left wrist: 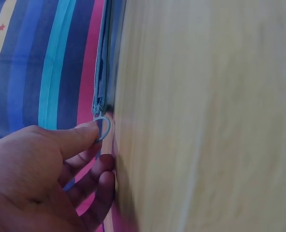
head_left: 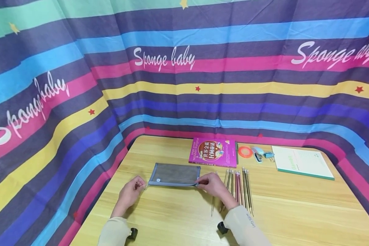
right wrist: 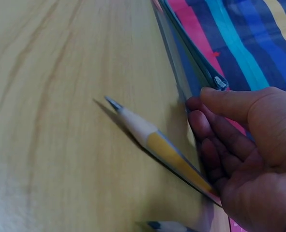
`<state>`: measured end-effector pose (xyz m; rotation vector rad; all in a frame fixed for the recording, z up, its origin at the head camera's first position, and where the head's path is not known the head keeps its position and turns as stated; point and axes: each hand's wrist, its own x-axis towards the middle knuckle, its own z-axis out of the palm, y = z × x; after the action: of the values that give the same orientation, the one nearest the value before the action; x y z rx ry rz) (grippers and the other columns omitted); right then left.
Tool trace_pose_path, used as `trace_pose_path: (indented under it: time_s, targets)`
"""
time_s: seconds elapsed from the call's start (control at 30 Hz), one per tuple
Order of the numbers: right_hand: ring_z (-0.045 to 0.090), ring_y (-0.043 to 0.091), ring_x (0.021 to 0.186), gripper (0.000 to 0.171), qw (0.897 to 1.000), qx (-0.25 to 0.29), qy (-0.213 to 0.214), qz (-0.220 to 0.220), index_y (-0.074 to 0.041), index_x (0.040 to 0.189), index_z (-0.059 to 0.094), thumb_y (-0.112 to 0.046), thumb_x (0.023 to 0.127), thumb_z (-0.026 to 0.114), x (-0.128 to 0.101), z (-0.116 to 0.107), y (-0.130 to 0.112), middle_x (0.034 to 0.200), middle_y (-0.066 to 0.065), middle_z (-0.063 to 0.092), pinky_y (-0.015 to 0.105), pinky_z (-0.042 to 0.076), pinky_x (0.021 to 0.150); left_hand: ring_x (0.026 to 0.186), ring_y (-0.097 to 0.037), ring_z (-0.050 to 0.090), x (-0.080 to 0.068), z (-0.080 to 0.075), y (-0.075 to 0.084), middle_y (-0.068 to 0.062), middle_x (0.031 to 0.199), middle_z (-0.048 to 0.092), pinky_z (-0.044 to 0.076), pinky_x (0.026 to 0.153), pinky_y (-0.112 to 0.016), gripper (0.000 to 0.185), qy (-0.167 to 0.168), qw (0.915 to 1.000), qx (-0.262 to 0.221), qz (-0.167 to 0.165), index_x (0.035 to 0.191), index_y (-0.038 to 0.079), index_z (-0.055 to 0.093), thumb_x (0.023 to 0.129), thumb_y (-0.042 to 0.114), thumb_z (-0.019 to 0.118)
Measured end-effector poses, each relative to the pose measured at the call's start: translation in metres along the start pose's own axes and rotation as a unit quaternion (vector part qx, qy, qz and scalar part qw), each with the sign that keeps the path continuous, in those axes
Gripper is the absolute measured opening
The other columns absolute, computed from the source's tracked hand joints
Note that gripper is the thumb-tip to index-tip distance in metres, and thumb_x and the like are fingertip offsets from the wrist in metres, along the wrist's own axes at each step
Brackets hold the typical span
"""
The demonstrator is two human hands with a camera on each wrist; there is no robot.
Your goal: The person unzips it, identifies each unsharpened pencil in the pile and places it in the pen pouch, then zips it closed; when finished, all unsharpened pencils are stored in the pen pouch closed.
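Grey mesh zip pouch [head_left: 174, 174] is laid flat on a light wood-grain table [head_left: 295, 212], mid-table, near the front half; left hand [head_left: 130, 194] is at the pouch's left end, its ring zipper pull [left wrist: 102, 126] pinched between thumb and forefinger; right hand [head_left: 213, 186] grips the pouch's right corner, thumb on top, fingers curled under the edge; a pencil [right wrist: 157, 145] is seen lying on the table just beside that hand; a row of pencils [head_left: 238, 189] is laid out right of the pouch; a magenta book [head_left: 213, 152] sits just behind the pouch; further right of it an orange tape roll [head_left: 245, 151], a small stapler [head_left: 258, 153], a notepad [head_left: 301, 162]; table is enclosed on three sides by a striped "Sponge baby" curtain [head_left: 184, 68].
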<state>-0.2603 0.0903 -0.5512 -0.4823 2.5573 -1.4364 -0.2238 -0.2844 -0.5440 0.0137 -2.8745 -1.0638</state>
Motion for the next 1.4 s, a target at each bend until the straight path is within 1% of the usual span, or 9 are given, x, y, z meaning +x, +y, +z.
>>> trace_pose_path:
  time_s: [0.17, 0.53, 0.8, 0.97, 1.07, 1.17, 1.23, 1.3, 1.4]
  targets:
    - [0.066, 0.014, 0.074, 0.014, 1.000, 0.003, -0.005, 0.006, -0.013, 0.100, 0.081, -0.006, 0.089, 0.077, 0.001, 0.000, 0.001, 0.085, -0.002, 0.074, 0.024, 0.058, 0.064, 0.077, -0.014, 0.052, 0.001, 0.000, -0.001, 0.002, 0.083, 0.059, 0.042, 0.069, -0.026, 0.010, -0.009, 0.9999, 0.000, -0.007, 0.095, 0.018, 0.062, 0.101, 0.011, 0.066]
    - [0.066, 0.012, 0.075, 0.015, 1.000, 0.002, -0.008, 0.007, -0.014, 0.102, 0.081, -0.006, 0.089, 0.077, 0.004, 0.001, 0.004, 0.086, -0.002, 0.074, 0.024, 0.058, 0.066, 0.078, -0.014, 0.051, 0.001, 0.001, -0.002, 0.002, 0.084, 0.058, 0.042, 0.069, -0.025, 0.009, -0.009, 0.9999, -0.005, -0.008, 0.095, 0.017, 0.062, 0.101, 0.012, 0.066]
    - [0.065, 0.009, 0.074, 0.015, 1.000, 0.000, -0.009, -0.011, -0.012, 0.103, 0.081, -0.007, 0.089, 0.078, 0.007, 0.001, 0.003, 0.086, -0.002, 0.074, 0.024, 0.058, 0.065, 0.076, -0.013, 0.051, 0.001, 0.000, 0.001, 0.001, 0.084, 0.058, 0.041, 0.069, -0.025, 0.009, -0.009, 0.9997, -0.011, -0.020, 0.095, 0.016, 0.062, 0.100, 0.011, 0.067]
    - [0.066, 0.012, 0.075, 0.015, 1.000, 0.010, -0.009, -0.013, -0.011, 0.103, 0.081, -0.006, 0.089, 0.077, 0.003, 0.002, 0.004, 0.087, -0.001, 0.074, 0.024, 0.058, 0.065, 0.078, -0.013, 0.052, 0.000, 0.003, 0.004, 0.001, 0.087, 0.061, 0.045, 0.072, -0.027, 0.007, -0.005, 1.0000, -0.006, -0.002, 0.095, 0.013, 0.064, 0.098, 0.008, 0.069]
    - [0.067, 0.014, 0.077, 0.016, 1.000, 0.017, -0.016, -0.009, -0.012, 0.103, 0.081, -0.005, 0.090, 0.076, -0.001, 0.004, 0.005, 0.088, -0.001, 0.075, 0.024, 0.058, 0.066, 0.081, -0.013, 0.054, -0.003, 0.008, 0.008, 0.002, 0.091, 0.061, 0.047, 0.073, -0.029, 0.010, 0.005, 0.9993, 0.016, 0.032, 0.095, 0.014, 0.066, 0.095, 0.006, 0.072]
    - [0.067, 0.015, 0.078, 0.016, 1.000, 0.020, -0.017, -0.012, -0.012, 0.103, 0.081, -0.004, 0.089, 0.076, -0.004, 0.006, 0.006, 0.088, 0.000, 0.075, 0.024, 0.059, 0.066, 0.087, -0.014, 0.055, -0.004, 0.017, 0.014, 0.002, 0.092, 0.062, 0.050, 0.076, -0.032, 0.017, 0.033, 0.9942, 0.039, 0.095, 0.092, 0.015, 0.068, 0.088, 0.000, 0.076]
    - [0.067, 0.015, 0.078, 0.017, 1.000, 0.022, -0.016, -0.011, -0.012, 0.103, 0.081, -0.004, 0.089, 0.076, -0.004, 0.006, 0.006, 0.088, 0.000, 0.075, 0.024, 0.059, 0.067, 0.089, -0.015, 0.056, -0.003, 0.024, 0.021, 0.002, 0.091, 0.064, 0.051, 0.078, -0.035, 0.022, 0.053, 0.9864, 0.047, 0.148, 0.091, 0.015, 0.068, 0.082, -0.002, 0.079]
    - [0.067, 0.015, 0.078, 0.017, 1.000, 0.023, -0.015, -0.009, -0.013, 0.102, 0.081, -0.005, 0.089, 0.076, -0.003, 0.004, 0.005, 0.088, 0.000, 0.075, 0.024, 0.059, 0.067, 0.092, -0.017, 0.058, -0.001, 0.031, 0.030, 0.001, 0.092, 0.066, 0.052, 0.082, -0.038, 0.025, 0.064, 0.9767, 0.050, 0.199, 0.092, 0.014, 0.069, 0.077, -0.002, 0.082]
    - [0.067, 0.014, 0.078, 0.015, 1.000, 0.022, -0.015, -0.004, -0.014, 0.102, 0.081, -0.007, 0.089, 0.077, -0.001, 0.001, 0.004, 0.088, 0.001, 0.075, 0.024, 0.059, 0.067, 0.097, -0.019, 0.061, 0.004, 0.041, 0.046, 0.000, 0.097, 0.069, 0.052, 0.088, -0.042, 0.025, 0.045, 0.9633, 0.054, 0.259, 0.098, 0.013, 0.071, 0.079, 0.002, 0.084]
